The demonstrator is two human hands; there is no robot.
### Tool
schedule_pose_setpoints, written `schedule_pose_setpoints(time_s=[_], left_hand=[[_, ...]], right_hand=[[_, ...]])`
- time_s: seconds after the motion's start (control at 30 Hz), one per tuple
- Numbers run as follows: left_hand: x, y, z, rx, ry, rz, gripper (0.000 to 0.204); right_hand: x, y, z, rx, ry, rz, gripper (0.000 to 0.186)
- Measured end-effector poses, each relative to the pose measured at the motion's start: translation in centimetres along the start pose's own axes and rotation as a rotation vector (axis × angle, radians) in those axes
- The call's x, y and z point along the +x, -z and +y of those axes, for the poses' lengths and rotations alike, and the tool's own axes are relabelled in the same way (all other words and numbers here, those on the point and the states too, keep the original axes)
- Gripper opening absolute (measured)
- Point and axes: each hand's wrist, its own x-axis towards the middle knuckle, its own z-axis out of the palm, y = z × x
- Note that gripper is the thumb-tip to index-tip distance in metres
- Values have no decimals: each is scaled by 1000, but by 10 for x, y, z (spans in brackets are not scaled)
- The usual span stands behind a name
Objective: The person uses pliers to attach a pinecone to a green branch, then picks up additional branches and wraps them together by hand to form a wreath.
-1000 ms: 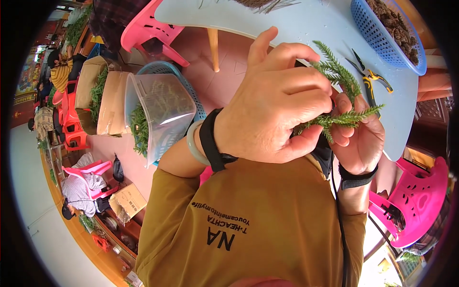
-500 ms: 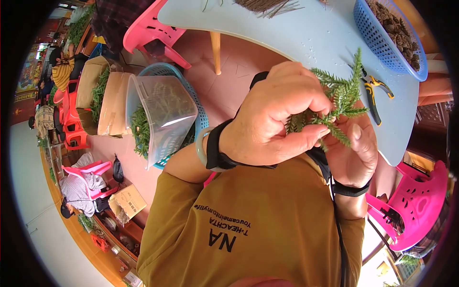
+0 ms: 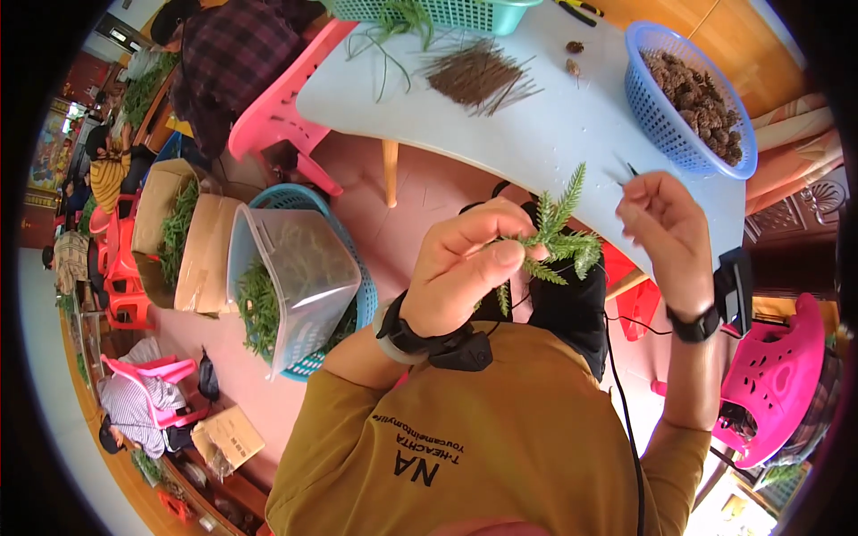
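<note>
Left hand (image 3: pixel 456 272): here it is, out before the shirt (image 3: pixel 500 384), thumb and forefinger pinching the green sprig (image 3: pixel 565 246)!
Green sprig: fanning rightward, between both hands.
Right hand (image 3: pixel 670 237): raised by the table (image 3: pixel 554 134), right side, fingers curled leftward; pinching anything? Cannot tell.

We look from the head's left fisheye | facing downward | left hand (image 3: pixel 465 265) and right hand (image 3: pixel 668 237) near | pale-blue table (image 3: pixel 554 134) beyond
</note>
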Motion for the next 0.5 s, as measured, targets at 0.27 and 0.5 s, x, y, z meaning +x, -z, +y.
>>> schedule_pose_setpoints(time_s=[0.27,0.5], left_hand=[[-6,25,-7,30,-30,91,11],[-26,40,-7,168,-35,154,20]], right_hand=[[148,-1,31,-985,285,278,31],[243,-7,96,-1070,106,335,37]])
